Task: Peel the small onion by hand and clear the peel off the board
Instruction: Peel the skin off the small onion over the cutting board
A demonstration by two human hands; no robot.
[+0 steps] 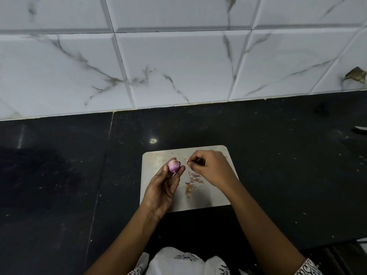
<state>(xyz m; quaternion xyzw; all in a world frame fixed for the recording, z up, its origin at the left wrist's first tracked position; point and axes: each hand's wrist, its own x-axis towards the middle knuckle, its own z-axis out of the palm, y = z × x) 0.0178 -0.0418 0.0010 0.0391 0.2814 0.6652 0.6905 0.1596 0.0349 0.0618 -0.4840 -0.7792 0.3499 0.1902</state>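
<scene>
A small purple onion (174, 166) sits at the fingertips of my left hand (164, 189), held above the left part of the pale grey cutting board (156, 158). The onion's skin looks shiny and mostly bare. My right hand (211, 168) hovers just to its right with thumb and fingers pinched on a thin scrap of peel (186, 159). Loose pieces of papery peel (193, 178) lie on the middle of the board, between and below my hands.
The board rests on a black stone counter (278, 165) speckled with crumbs. A white marbled tile wall (178, 66) rises behind it. A dark object with a pale edge (359, 129) lies at the far right edge of the counter.
</scene>
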